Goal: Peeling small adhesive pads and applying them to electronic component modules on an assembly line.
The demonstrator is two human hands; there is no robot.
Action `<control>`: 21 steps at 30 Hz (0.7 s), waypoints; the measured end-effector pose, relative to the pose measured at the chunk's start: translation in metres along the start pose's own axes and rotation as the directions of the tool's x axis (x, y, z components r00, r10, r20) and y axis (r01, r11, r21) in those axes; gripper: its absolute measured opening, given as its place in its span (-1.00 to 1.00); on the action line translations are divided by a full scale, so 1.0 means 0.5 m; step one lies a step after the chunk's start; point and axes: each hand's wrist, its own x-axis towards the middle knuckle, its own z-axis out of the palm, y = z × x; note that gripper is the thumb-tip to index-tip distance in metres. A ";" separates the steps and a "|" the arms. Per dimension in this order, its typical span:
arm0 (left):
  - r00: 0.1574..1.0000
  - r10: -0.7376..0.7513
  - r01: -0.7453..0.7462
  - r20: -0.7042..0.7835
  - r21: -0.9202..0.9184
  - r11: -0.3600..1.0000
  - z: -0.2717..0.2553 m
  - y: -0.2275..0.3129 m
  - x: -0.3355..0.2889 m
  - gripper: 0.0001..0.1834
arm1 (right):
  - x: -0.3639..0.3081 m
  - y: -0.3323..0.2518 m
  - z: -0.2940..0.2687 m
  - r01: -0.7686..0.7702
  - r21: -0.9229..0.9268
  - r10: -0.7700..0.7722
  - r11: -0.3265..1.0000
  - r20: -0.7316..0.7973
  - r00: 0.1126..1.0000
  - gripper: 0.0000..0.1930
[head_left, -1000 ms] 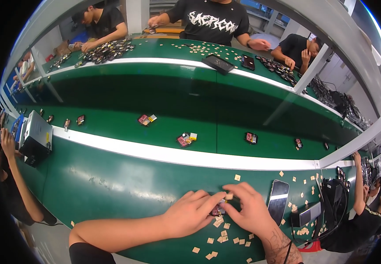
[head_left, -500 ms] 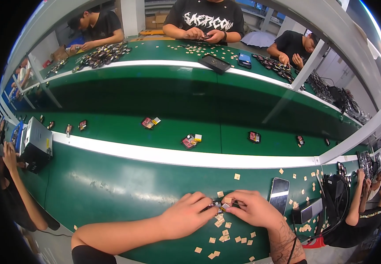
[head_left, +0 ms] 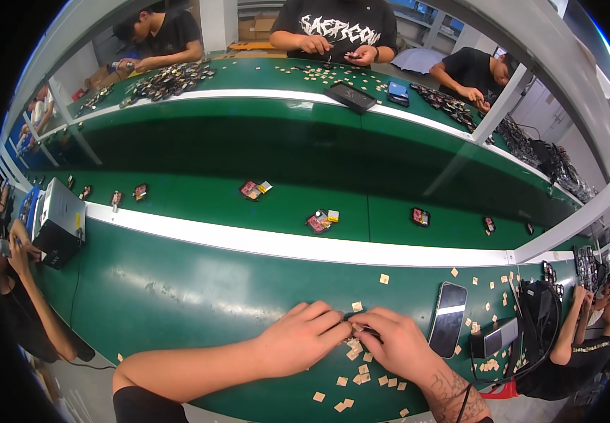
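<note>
- Your left hand (head_left: 305, 331) has its fingers closed on a small electronic assembly (head_left: 349, 331), right in front of you, low over the bench (head_left: 178, 289). Most of it is hidden, so no clue on the details.
- Your right hand (head_left: 393, 338) meets the left at that same spot, fingers bent inward. Can't tell if they're actually pinching it.
- You've got tan square pieces (head_left: 342, 381) scattered just below and between your hands, plus a lone one just beyond the fingertips.
- Smartphone (head_left: 449, 319) lies to the right of your right hand, with a black-and-silver box (head_left: 495, 338) just past it and more tan squares around there.
- Past the white rail (head_left: 284, 241), red-and-yellow assemblies (head_left: 320, 221) sit spaced out along a green strip (head_left: 382, 233).
</note>
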 end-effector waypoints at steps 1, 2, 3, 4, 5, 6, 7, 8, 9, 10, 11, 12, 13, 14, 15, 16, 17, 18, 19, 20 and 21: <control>1.000 0.001 -0.001 -0.001 0.001 1.000 -0.001 0.000 0.001 -0.62 | 0.001 0.004 0.001 0.001 -0.001 -0.001 1.000 -0.001 1.000 -0.77; 1.000 -0.007 0.007 -0.008 -0.012 1.000 -0.003 0.002 0.002 -0.63 | 0.001 0.008 0.003 -0.020 0.053 0.021 0.998 -0.017 1.000 -0.76; 1.000 -0.015 0.015 -0.014 -0.025 1.000 -0.004 0.002 0.002 -0.63 | 0.001 0.011 0.004 -0.039 0.107 0.043 0.994 -0.031 0.999 -0.76; 1.000 -0.014 0.014 -0.015 -0.025 1.000 -0.004 0.001 0.003 -0.63 | 0.002 0.012 0.003 -0.039 0.106 0.042 0.994 -0.032 0.999 -0.76; 1.000 -0.021 0.020 -0.015 -0.045 0.999 -0.005 0.000 0.002 -0.64 | 0.004 0.012 0.001 -0.074 0.127 0.076 0.989 -0.015 0.997 -0.76; 1.000 -0.028 0.027 -0.014 -0.065 0.998 -0.005 0.000 0.001 -0.65 | 0.005 0.012 0.000 -0.109 0.147 0.110 0.983 0.002 0.994 -0.75; 0.999 -0.028 0.027 -0.016 -0.065 0.997 -0.004 0.000 0.001 -0.65 | 0.004 0.010 0.002 -0.109 0.145 0.110 0.983 0.003 0.994 -0.75; 0.999 -0.032 0.031 -0.017 -0.071 0.997 -0.005 0.000 0.001 -0.66 | 0.003 0.007 0.004 -0.130 0.141 0.132 0.981 -0.004 0.991 -0.76; 0.999 -0.036 0.035 -0.017 -0.076 0.996 -0.006 0.001 0.001 -0.66 | 0.002 0.004 0.006 -0.151 0.138 0.154 0.979 -0.011 0.988 -0.77; 0.999 -0.037 0.035 -0.020 -0.076 0.996 -0.008 0.002 0.002 -0.66 | 0.001 0.001 0.009 -0.150 0.135 0.153 0.979 -0.010 0.988 -0.77; 0.999 -0.041 0.040 -0.021 -0.080 0.996 -0.010 0.005 0.002 -0.66 | 0.000 -0.004 0.013 -0.142 0.126 0.148 0.982 -0.041 0.988 -0.80; 0.999 -0.046 0.044 -0.022 -0.085 0.995 -0.012 0.006 0.001 -0.67 | -0.001 -0.009 0.016 -0.135 0.116 0.144 0.984 -0.071 0.987 -0.83; 0.999 -0.047 0.045 -0.023 -0.086 0.995 -0.013 0.006 0.000 -0.67 | 0.000 -0.013 0.019 -0.135 0.116 0.143 0.984 -0.069 0.987 -0.83; 0.999 -0.046 0.044 -0.021 -0.085 0.995 -0.013 0.006 0.001 -0.66 | 0.001 -0.017 0.021 -0.136 0.107 0.146 0.985 -0.087 0.986 -0.84; 0.999 -0.045 0.043 -0.018 -0.085 0.995 -0.012 0.006 0.001 -0.65 | 0.002 -0.020 0.022 -0.138 0.098 0.148 0.986 -0.105 0.983 -0.85; 0.999 -0.045 0.043 -0.020 -0.086 0.995 -0.011 0.005 0.002 -0.65 | 0.005 -0.024 0.020 -0.138 0.096 0.148 0.986 -0.104 0.984 -0.85; 0.999 -0.049 0.047 -0.017 -0.095 0.994 -0.009 0.003 0.002 -0.64 | 0.008 -0.030 0.018 -0.149 0.057 0.154 0.987 -0.095 0.984 -0.87; 0.999 -0.051 0.049 -0.012 -0.104 0.993 -0.008 0.002 0.002 -0.63 | 0.011 -0.034 0.016 -0.159 0.018 0.160 0.987 -0.088 0.983 -0.89; 0.999 -0.049 0.048 -0.009 -0.105 0.993 -0.007 0.000 0.003 -0.63 | 0.015 -0.034 0.017 -0.162 0.019 0.163 0.987 -0.090 0.983 -0.89; 0.999 -0.042 0.039 -0.021 -0.103 0.994 -0.009 -0.001 0.003 -0.62 | 0.017 -0.033 0.019 -0.149 -0.030 0.146 0.988 -0.081 0.986 -0.89; 0.999 -0.034 0.030 -0.031 -0.101 0.994 -0.011 0.000 0.003 -0.60 | 0.018 -0.030 0.022 -0.135 -0.079 0.129 0.988 -0.074 0.989 -0.89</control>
